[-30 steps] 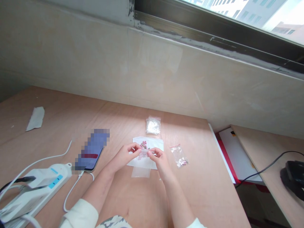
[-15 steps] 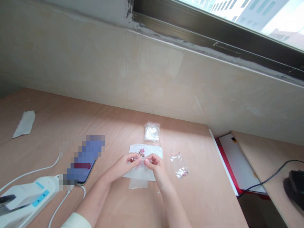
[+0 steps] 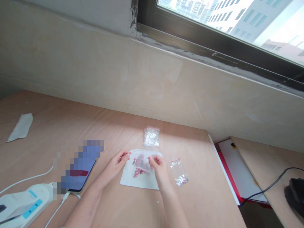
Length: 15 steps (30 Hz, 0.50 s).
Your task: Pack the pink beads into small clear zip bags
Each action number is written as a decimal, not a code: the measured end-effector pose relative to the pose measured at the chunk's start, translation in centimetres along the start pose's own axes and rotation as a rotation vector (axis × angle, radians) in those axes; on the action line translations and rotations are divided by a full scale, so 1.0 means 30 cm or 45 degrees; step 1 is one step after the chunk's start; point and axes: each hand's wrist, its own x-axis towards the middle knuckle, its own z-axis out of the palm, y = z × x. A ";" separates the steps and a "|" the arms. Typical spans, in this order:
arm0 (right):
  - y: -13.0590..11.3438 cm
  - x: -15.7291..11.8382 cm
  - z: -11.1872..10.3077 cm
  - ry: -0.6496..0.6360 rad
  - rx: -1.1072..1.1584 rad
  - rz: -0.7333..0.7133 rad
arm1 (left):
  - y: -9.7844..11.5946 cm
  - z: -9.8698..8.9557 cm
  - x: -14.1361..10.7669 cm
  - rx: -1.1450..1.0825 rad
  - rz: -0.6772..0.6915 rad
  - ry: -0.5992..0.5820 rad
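My right hand (image 3: 160, 163) has the small clear plastic bag pinched at its right-hand side, thumb against curled fingers, with no gap I can make out between them. The bag (image 3: 145, 165) lies across the middle of the white flat sheet (image 3: 127, 179), over or just beside the round pink beads (image 3: 137, 173). My left hand (image 3: 118, 161) is at the sheet's upper left edge, apart from the bag, fingertips drawn nearly together; I cannot tell whether anything is between them.

I expect the bag to be almost weightless, limp and slippery, folding wherever I press. I'd hold it by the rim, one side in each hand, since a pinch mid-film would likely crumple it. The beads look hard and light, and would probably roll if nudged, so I'd take them singly between fingertips.

The bag's outline is blurred and washed out against the white, so I can't find its mouth, nor say which pink beads are inside it and which show through from beneath. My right fingers cover its near edge, and both forearms run out of view at the bottom.
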 end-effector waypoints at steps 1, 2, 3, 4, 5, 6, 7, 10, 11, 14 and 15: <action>-0.020 0.044 -0.002 0.076 -0.040 -0.027 | -0.011 -0.010 -0.005 0.049 -0.010 0.037; -0.040 0.091 -0.004 0.143 -0.078 -0.080 | -0.024 -0.018 -0.011 0.093 -0.017 0.060; -0.058 0.137 -0.004 0.192 -0.116 -0.136 | -0.038 -0.025 -0.016 0.134 -0.024 0.070; -0.072 0.177 -0.004 0.233 -0.175 -0.159 | -0.054 -0.030 -0.021 0.169 -0.027 0.080; -0.081 0.209 -0.005 0.296 -0.274 -0.159 | -0.070 -0.033 -0.025 0.200 -0.025 0.089; -0.086 0.228 -0.008 0.372 -0.379 -0.179 | -0.085 -0.035 -0.028 0.231 -0.019 0.100; -0.085 0.234 -0.014 0.449 -0.489 -0.203 | -0.098 -0.036 -0.030 0.259 -0.007 0.109; -0.055 0.174 -0.057 0.664 -0.774 -0.315 | -0.120 -0.036 -0.030 0.323 0.027 0.099; -0.036 0.137 -0.081 0.717 -0.848 -0.335 | -0.123 -0.036 -0.030 0.337 0.033 0.088; 0.038 0.023 -0.159 0.829 -1.112 -0.257 | -0.127 -0.036 -0.029 0.366 0.055 0.070; 0.065 -0.007 -0.184 0.832 -1.176 -0.225 | -0.128 -0.035 -0.028 0.378 0.062 0.073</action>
